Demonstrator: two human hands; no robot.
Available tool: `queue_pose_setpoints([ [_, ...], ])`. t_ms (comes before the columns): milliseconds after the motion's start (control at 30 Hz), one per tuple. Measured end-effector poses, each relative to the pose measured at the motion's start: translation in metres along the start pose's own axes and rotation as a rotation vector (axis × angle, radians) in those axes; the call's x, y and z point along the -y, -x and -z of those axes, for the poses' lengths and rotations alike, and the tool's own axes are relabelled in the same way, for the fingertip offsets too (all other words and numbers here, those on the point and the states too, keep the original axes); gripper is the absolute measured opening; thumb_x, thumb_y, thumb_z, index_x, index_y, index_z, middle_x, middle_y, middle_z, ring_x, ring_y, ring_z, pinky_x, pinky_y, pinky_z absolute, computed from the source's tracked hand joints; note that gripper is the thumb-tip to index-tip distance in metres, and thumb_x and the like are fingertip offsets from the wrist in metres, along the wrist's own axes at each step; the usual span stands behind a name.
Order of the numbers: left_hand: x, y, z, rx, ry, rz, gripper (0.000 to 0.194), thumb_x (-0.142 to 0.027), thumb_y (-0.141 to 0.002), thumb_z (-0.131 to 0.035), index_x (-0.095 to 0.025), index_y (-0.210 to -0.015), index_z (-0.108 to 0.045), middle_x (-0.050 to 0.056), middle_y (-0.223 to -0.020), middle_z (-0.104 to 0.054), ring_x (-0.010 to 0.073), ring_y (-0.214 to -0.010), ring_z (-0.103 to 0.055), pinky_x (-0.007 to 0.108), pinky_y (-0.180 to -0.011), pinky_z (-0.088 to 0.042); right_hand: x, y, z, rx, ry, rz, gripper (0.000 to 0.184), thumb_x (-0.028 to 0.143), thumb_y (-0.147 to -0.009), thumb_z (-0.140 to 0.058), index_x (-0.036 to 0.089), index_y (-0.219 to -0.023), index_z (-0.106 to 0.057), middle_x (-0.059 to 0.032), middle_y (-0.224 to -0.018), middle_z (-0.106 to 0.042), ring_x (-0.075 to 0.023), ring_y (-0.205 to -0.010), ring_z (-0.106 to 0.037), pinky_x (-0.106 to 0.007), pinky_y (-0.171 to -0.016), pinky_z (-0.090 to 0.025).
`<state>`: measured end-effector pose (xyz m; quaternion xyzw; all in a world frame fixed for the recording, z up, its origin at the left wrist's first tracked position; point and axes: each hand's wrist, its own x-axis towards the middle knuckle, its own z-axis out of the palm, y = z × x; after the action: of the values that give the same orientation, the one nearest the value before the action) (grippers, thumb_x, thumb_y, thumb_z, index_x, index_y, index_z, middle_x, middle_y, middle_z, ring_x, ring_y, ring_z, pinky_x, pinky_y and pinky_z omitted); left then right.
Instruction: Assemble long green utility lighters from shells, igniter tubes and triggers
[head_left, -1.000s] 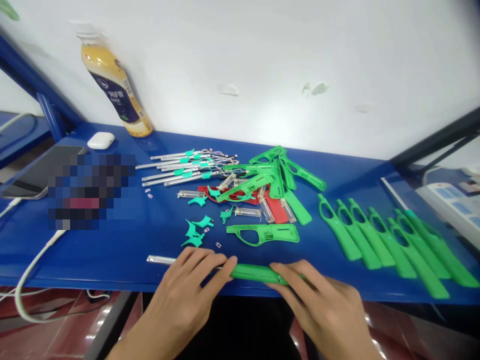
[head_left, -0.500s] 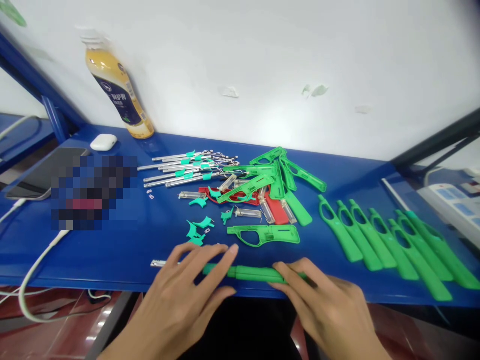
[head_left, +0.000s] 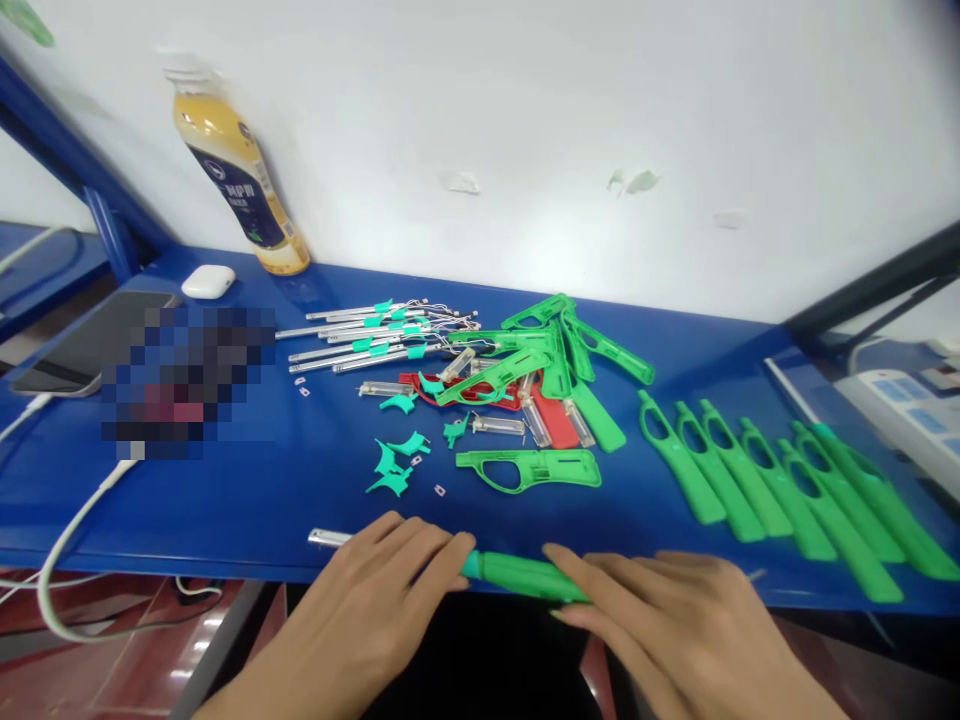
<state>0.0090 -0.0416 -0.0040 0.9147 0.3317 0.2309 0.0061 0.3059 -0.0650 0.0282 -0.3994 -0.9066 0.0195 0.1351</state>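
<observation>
A green long-reach lighter [head_left: 529, 577] lies crosswise in my hands at the desk's front edge. My left hand [head_left: 379, 600] is closed over its metal tube, fingertips at the teal collar; the silver tip pokes out on the left. At the other end, my right hand [head_left: 667, 615] pinches the green handle between thumb and fingers. Just beyond is an open green handle half [head_left: 562, 470], with teal triggers [head_left: 390, 484] and small metal clips [head_left: 440, 490] to its left. My palms hide part of the lighter.
Metal tubes with wires [head_left: 360, 340] lie at the back. Green and red shells [head_left: 551, 415] are heaped with clear fuel tanks [head_left: 499, 426]. Several green handles [head_left: 761, 490] line the right. A yellow drink bottle [head_left: 240, 190], earbud case [head_left: 208, 282] and phone [head_left: 67, 345] stand left.
The lighter has come closer to me and its handle end has dipped. My left fingers have closed together at the collar. My right hand has moved slightly down and right.
</observation>
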Motion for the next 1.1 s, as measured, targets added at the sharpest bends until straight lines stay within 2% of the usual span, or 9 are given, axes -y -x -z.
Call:
queue_pose_setpoints([
  [100,0.0,-0.004,0.004,-0.045,-0.012,-0.02,0.044,-0.011,-0.113,-0.025,-0.017,-0.128,-0.066,-0.001,-0.113,-0.076,0.0144,-0.111,-0.066,0.034,-0.105,-0.041,0.003,0.003,-0.001,0.063,-0.119,-0.024,0.039,0.037,-0.116,-0.035,0.02,-0.142,-0.059,0.0023,-0.092,-0.08,-0.0109,-0.068,-0.074,-0.029,-0.063,-0.051],
  [300,-0.006,-0.016,0.016,-0.101,-0.048,-0.042,0.043,-0.012,-0.113,-0.024,-0.02,-0.118,-0.067,-0.006,-0.105,-0.079,0.0124,-0.1,-0.071,0.032,-0.097,-0.046,0.005,0.004,-0.002,0.086,-0.342,-0.112,0.031,0.047,-0.112,-0.045,0.033,-0.133,-0.063,0.0095,-0.082,-0.075,-0.0108,-0.065,-0.071,-0.03,-0.066,-0.047],
  [433,-0.015,-0.024,0.023,-0.121,-0.086,-0.073,0.043,-0.011,-0.113,-0.023,-0.02,-0.11,-0.065,-0.008,-0.094,-0.08,0.0114,-0.088,-0.072,0.031,-0.087,-0.05,0.005,-0.004,0.002,0.137,-0.44,-0.122,0.024,0.041,-0.11,-0.052,0.029,-0.119,-0.071,0.0086,-0.067,-0.068,-0.0103,-0.056,-0.065,-0.03,-0.061,-0.041],
  [600,-0.019,-0.02,0.021,-0.096,-0.168,-0.172,0.046,-0.004,-0.107,-0.022,-0.017,-0.112,-0.066,-0.005,-0.1,-0.08,0.013,-0.092,-0.072,0.031,-0.087,-0.053,0.012,-0.01,0.001,0.23,-0.59,-0.17,0.031,0.04,-0.112,-0.046,0.026,-0.11,-0.074,0.007,-0.064,-0.07,-0.0107,-0.055,-0.068,-0.031,-0.058,-0.039],
  [733,-0.015,-0.006,0.013,-0.045,-0.074,-0.134,0.031,-0.012,-0.106,-0.042,-0.018,-0.122,-0.068,0.002,-0.106,-0.077,0.0166,-0.1,-0.071,0.031,-0.091,-0.058,0.014,-0.008,-0.001,0.217,-0.537,-0.148,0.036,0.041,-0.113,-0.043,0.025,-0.108,-0.075,0.0043,-0.067,-0.073,-0.0116,-0.056,-0.068,-0.031,-0.056,-0.037],
  [800,-0.014,0.0,0.01,-0.006,-0.007,-0.101,0.031,-0.013,-0.102,-0.05,-0.02,-0.128,-0.067,0.003,-0.108,-0.076,0.0179,-0.103,-0.07,0.033,-0.094,-0.06,0.015,-0.006,-0.001,0.191,-0.467,-0.124,0.035,0.042,-0.113,-0.043,0.025,-0.116,-0.074,0.0038,-0.067,-0.073,-0.0123,-0.054,-0.067,-0.031,-0.056,-0.038],
  [867,-0.013,0.004,0.009,0.024,0.047,-0.071,0.034,-0.012,-0.101,-0.05,-0.021,-0.129,-0.067,0.003,-0.109,-0.076,0.0181,-0.103,-0.071,0.033,-0.096,-0.061,0.016,-0.006,0.0,0.198,-0.396,-0.096,0.035,0.042,-0.113,-0.043,0.026,-0.122,-0.073,0.0042,-0.068,-0.073,-0.0133,-0.053,-0.066,-0.032,-0.054,-0.037],
  [967,-0.011,0.006,0.007,0.05,0.086,-0.042,0.041,-0.007,-0.098,-0.047,-0.022,-0.13,-0.066,0.002,-0.109,-0.076,0.0168,-0.102,-0.07,0.031,-0.097,-0.06,0.018,-0.009,0.003,0.243,-0.327,-0.089,0.035,0.045,-0.113,-0.042,0.028,-0.114,-0.073,0.0058,-0.07,-0.073,-0.0145,-0.053,-0.067,-0.034,-0.052,-0.037],
  [1100,-0.004,0.003,0.005,-0.017,0.067,-0.015,0.045,-0.002,-0.095,-0.043,-0.019,-0.131,-0.064,0.004,-0.109,-0.075,0.0177,-0.105,-0.068,0.03,-0.095,-0.06,0.01,-0.016,0.01,-0.01,-0.282,-0.266,0.031,0.055,-0.108,-0.051,0.034,-0.114,-0.073,0.0067,-0.085,-0.074,-0.0115,-0.065,-0.071,-0.027,-0.061,-0.047],
])
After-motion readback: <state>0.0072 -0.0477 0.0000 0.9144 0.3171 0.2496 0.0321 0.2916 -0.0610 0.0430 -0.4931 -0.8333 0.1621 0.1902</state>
